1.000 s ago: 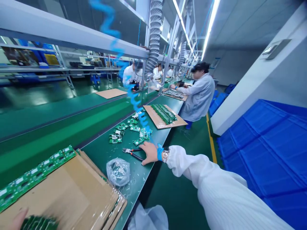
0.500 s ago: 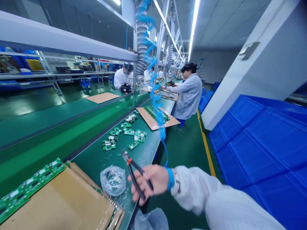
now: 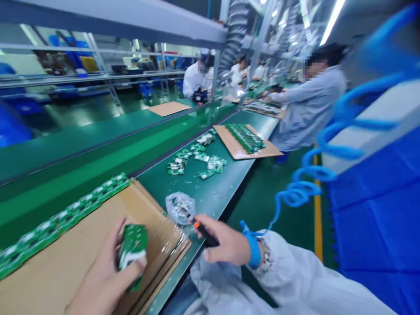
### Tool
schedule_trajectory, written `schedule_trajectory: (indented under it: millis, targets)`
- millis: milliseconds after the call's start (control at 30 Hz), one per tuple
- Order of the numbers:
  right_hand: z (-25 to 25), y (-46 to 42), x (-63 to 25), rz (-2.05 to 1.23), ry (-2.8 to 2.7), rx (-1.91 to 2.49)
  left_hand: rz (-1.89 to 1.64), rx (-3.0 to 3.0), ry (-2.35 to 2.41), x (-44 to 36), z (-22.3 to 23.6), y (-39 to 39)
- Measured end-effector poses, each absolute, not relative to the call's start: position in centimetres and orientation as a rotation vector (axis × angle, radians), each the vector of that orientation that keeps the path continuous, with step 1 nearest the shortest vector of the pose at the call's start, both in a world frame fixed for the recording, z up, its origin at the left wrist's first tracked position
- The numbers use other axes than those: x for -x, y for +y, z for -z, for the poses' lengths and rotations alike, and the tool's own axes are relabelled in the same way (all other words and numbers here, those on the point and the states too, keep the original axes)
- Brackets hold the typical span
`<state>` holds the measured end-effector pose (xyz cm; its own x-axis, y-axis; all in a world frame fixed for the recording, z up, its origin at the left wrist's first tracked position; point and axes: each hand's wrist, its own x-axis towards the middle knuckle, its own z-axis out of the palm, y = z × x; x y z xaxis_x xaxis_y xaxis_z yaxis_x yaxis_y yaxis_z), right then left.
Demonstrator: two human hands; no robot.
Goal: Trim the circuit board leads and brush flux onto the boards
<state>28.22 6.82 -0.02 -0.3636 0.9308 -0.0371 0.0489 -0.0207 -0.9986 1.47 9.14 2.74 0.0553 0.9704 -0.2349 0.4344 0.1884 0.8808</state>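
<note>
My left hand [image 3: 105,267] grips a small green circuit board [image 3: 134,245] between thumb and fingers, above a stack of cardboard sheets [image 3: 98,236]. My right hand [image 3: 226,243] is wrapped round dark-handled wire cutters [image 3: 206,234] with an orange band near the jaws. The cutter tips reach over a clear plastic bag [image 3: 179,205] on the green bench, with small bits inside it. A blue band circles my right wrist. Along the back edge of the cardboard lies a row of joined circuit boards [image 3: 75,210].
Loose circuit boards [image 3: 215,164] lie in piles farther along the bench. Beyond them, a cardboard sheet [image 3: 239,151] carries rows of boards. A coiled blue cord [image 3: 305,175] hangs on the right, near blue crates [image 3: 377,218]. A co-worker [image 3: 308,105] sits at the far bench side.
My left hand has come into view with a circuit board. My right hand has turned the cutters and closed round their handles, tips now at the plastic bag. The camera view has swung left.
</note>
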Motion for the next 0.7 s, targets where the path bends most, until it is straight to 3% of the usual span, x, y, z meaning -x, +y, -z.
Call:
schedule_trajectory:
  millis: [133,233,700]
  targets:
    - [-1.3,8.2,-29.7,-0.647,-2.006,1.21,-0.634,-1.356,1.556,-3.8,-4.0,8.9]
    - [-1.5,8.5,-29.7,-0.31,-2.107,1.214,-0.612,-1.416,1.616,-5.5,-4.8,8.6]
    - [-1.7,8.8,-28.7,-0.193,-2.106,1.264,-0.594,-1.612,1.821,-7.7,-5.0,7.2]
